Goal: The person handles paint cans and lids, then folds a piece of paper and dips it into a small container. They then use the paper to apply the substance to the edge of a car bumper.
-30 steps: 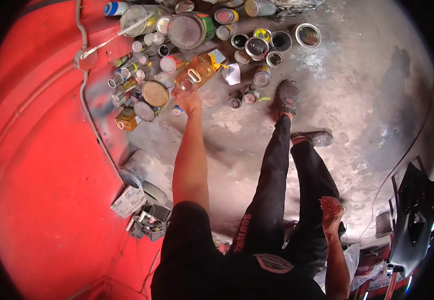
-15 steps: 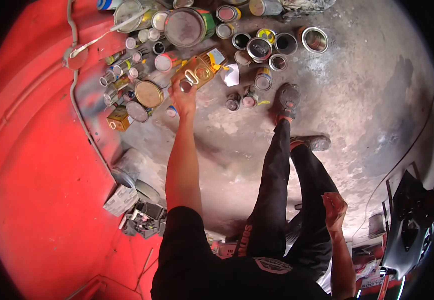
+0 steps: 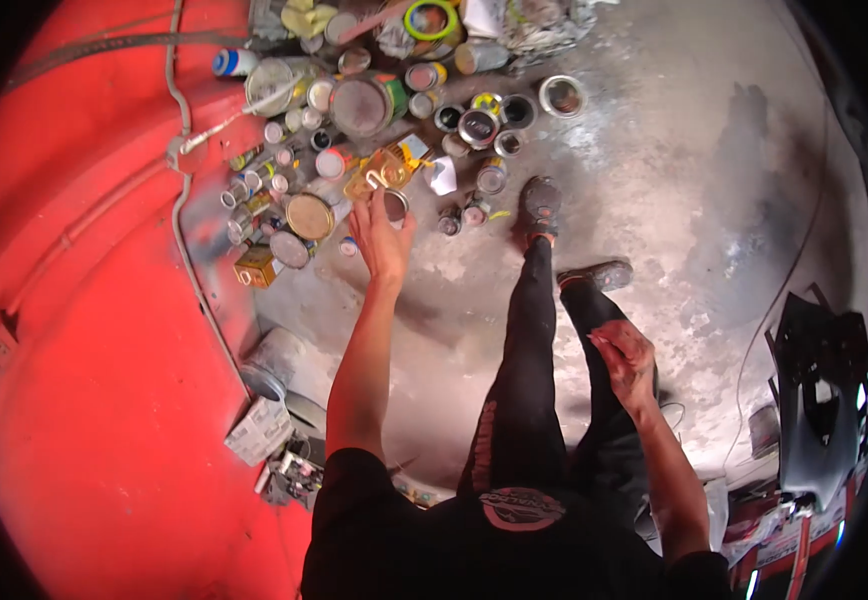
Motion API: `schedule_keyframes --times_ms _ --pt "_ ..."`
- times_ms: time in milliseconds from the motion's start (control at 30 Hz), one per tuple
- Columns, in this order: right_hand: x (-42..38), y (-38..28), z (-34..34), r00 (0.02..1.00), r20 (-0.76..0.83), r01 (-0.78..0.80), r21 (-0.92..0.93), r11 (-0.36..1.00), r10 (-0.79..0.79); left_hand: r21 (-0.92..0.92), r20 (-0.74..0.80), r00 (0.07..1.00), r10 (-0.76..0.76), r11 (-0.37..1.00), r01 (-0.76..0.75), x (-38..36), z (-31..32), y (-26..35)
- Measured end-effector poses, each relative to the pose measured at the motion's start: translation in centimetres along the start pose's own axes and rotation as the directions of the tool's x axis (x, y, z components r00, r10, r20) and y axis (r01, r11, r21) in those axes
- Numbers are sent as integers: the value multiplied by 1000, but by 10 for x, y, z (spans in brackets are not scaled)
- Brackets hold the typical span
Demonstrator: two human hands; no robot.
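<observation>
My left hand (image 3: 382,245) reaches forward over the cans on the floor. Its fingers are closed round a small round can (image 3: 395,206) with a dark top and a metal rim. Just beyond the fingertips lies a yellow rectangular tin (image 3: 394,165) with a pale handle. A round can with a tan lid (image 3: 310,216) stands to the left of that hand. My right hand (image 3: 629,365) hangs above my leg, its fingers curled together. Whether something small is pinched in them I cannot make out.
Many paint cans crowd the floor by the red wall (image 3: 104,350), among them a large can with a grey lid (image 3: 360,107) and an open metal can (image 3: 562,96). Small jars (image 3: 451,221) stand near my shoe (image 3: 542,205). A dark vehicle panel (image 3: 819,400) is at right.
My left hand, with the small can, has drawn back a little from the yellow tin, and the can's top shows more. My right hand has risen and moved forward. The view has shifted.
</observation>
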State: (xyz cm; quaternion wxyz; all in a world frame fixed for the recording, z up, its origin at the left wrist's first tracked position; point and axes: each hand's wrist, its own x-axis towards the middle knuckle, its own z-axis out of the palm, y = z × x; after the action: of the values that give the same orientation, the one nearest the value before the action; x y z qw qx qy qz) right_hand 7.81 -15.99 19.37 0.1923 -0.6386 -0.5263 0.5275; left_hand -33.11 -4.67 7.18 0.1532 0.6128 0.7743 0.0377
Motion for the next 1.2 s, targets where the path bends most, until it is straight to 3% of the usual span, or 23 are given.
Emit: schedule_keyframes --times_ms 67,133,200,267,333,433,467,567,633,667,767,900,1200 --pt "-1 -28 -19 1000 -5 -7 73 997 7 19 11 998 59 998 -59 -3 -38 50" --pt "-4 -47 -41 988 -19 156 61 986 -155 38 60 979 195 980 -198 -12 -78 97" --pt "-9 -78 -62 999 -38 45 273 961 -36 17 49 946 320 947 -321 -21 -112 142" --pt "-20 -112 -90 987 52 -160 468 869 154 -11 96 875 475 879 -476 -33 -157 201" --pt "-33 -127 -106 993 -14 -84 606 791 116 -47 100 816 570 822 -568 -49 -197 252" --pt "-55 -148 -135 993 -111 38 677 735 51 -72 134 663 736 675 -735 -74 -248 326" --pt "-66 -157 -145 989 -109 17 765 644 103 -101 114 608 786 618 -780 -84 -259 344" --pt "-102 -157 -169 968 -251 172 731 661 26 -130 166 455 875 476 -870 -119 -287 398" --pt "-129 -157 -185 952 -300 215 786 580 54 -166 158 313 936 338 -927 -139 -305 434" --pt "-144 -161 -192 924 -381 278 746 605 45 -176 209 271 940 309 -935 -149 -313 449" --pt "-188 -165 -218 892 -431 265 743 614 137 -211 275 116 955 178 -961 -171 -329 493" --pt "-244 -151 -228 842 -463 301 829 471 277 -248 302 -53 952 25 -969 -211 -330 534" --pt "-365 -86 -269 695 -604 477 793 378 390 -306 239 -262 935 -184 -934 -338 -317 623"
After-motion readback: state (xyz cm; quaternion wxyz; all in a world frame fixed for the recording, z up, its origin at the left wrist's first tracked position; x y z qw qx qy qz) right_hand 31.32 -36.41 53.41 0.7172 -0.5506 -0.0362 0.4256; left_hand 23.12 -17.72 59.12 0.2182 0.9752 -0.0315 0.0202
